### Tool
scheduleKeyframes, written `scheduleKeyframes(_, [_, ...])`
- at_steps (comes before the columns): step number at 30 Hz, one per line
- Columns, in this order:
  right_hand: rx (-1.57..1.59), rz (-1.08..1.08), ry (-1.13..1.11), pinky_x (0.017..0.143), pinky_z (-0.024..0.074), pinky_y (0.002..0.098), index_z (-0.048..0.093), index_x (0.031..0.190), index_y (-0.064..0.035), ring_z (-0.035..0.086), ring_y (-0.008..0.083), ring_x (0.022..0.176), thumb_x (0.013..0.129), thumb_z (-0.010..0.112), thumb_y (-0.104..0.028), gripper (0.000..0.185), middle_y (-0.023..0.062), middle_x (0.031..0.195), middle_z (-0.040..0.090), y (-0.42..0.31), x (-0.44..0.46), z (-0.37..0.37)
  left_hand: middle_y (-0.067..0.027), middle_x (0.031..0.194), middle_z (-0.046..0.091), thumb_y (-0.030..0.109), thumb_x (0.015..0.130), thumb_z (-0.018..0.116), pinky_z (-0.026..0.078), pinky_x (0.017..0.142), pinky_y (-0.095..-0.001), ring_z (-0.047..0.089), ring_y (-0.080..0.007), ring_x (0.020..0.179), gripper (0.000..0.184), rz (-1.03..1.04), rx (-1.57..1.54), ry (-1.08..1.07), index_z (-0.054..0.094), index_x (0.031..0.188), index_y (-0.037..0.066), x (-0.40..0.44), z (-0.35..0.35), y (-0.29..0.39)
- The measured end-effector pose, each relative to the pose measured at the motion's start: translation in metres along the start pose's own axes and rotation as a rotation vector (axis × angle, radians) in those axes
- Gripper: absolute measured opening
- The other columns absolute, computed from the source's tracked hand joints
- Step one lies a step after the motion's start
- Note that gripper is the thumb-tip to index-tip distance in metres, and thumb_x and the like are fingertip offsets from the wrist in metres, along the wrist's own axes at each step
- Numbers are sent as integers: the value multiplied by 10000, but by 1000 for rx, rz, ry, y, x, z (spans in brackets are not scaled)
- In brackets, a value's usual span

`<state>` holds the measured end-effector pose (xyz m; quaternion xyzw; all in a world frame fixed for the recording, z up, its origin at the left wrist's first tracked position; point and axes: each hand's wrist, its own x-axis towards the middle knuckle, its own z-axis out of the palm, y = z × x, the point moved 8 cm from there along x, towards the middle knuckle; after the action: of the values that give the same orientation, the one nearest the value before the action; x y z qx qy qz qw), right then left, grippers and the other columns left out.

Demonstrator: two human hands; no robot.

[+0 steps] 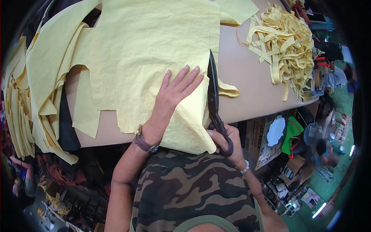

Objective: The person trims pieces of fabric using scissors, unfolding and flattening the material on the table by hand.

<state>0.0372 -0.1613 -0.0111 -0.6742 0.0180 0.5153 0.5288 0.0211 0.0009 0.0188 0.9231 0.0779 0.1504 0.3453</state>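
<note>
A large piece of pale yellow fabric (154, 42) lies over the table, its near edge hanging toward my body. My left hand (174, 88) rests flat on it, fingers stretched out and pointing toward the blades. Black fabric shears (213, 87) are in my right hand (233, 141), whose fingers wrap round the dark handles. The long blades point away from me along the fabric's right edge and look nearly closed. Beside my right thumb, a folded corner of the fabric sticks up. A narrow yellow strip (228, 90) curls out to the right of the blades.
A heap of yellow fabric strips (286, 46) sits on the tan table (247, 92) at the far right. More yellow cloth (50, 73) is draped at the left, beside stacked folded pieces (17, 112). Below the right edge are a cardboard box (253, 135) and a green item (292, 135).
</note>
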Motion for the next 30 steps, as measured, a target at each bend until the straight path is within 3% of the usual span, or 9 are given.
scheduleKeyframes(5, [73,-40,15,388,305,179,544,733,-9,414,33,410,810,638,-160,194,-30,540,474,-4,3,-1,-16,1353,405,126,798,452,268,1018,-442,398,-231,1233,504,29,-12,-18,423,1297,184,-2,2,3])
scheduleKeyframes(8, [94,-49,10,387,301,186,501,716,-20,410,50,403,828,601,-151,199,-17,522,445,-9,5,1,-62,1341,425,272,743,576,213,1042,-478,357,-260,1268,558,28,-35,-69,465,1262,101,-4,4,4])
scheduleKeyframes(11, [97,-40,11,385,299,192,484,706,-25,408,56,400,834,591,-147,206,-11,519,436,-9,4,2,-11,1363,395,128,799,453,267,1021,-437,389,-219,1243,498,24,-10,-33,425,1293,184,-5,1,5])
scheduleKeyframes(14, [75,-35,15,383,298,194,487,695,-27,407,55,398,831,599,-149,214,-14,519,435,-10,3,2,-9,1366,391,134,798,456,268,1022,-434,389,-212,1245,497,16,-23,-24,427,1291,183,-6,0,5])
scheduleKeyframes(17, [28,-32,6,382,298,197,486,677,-30,405,56,394,829,604,-151,228,-16,515,431,-9,2,2,-64,1331,437,276,761,580,211,1045,-481,362,-261,1264,533,2,-128,-40,472,1255,105,-6,-1,2])
scheduleKeyframes(20, [-4,-32,13,381,298,198,480,661,-33,403,56,391,831,600,-152,239,-15,511,428,-6,1,1,-66,1330,439,273,759,582,219,1041,-484,372,-265,1258,532,4,-141,-45,474,1251,103,-7,-2,2])
scheduleKeyframes(23, [60,-49,19,375,296,186,515,688,-23,408,37,392,819,622,-154,214,-26,515,458,-5,3,0,-14,1346,418,144,791,472,280,1014,-442,398,-219,1239,486,25,-71,-14,443,1275,168,-9,-3,6])
scheduleKeyframes(27, [178,-78,37,368,291,181,537,706,-15,411,28,390,816,632,-162,207,-29,516,474,-8,6,1,-22,1341,423,138,784,479,292,1006,-440,409,-214,1230,479,30,-60,-20,455,1262,156,-11,-3,10])
scheduleKeyframes(30, [64,-67,24,379,304,195,490,699,-20,398,52,392,839,585,-161,221,-17,516,426,-11,5,4,-23,1338,427,129,782,480,303,1000,-432,416,-204,1225,471,39,-44,-10,465,1253,151,-11,1,8])
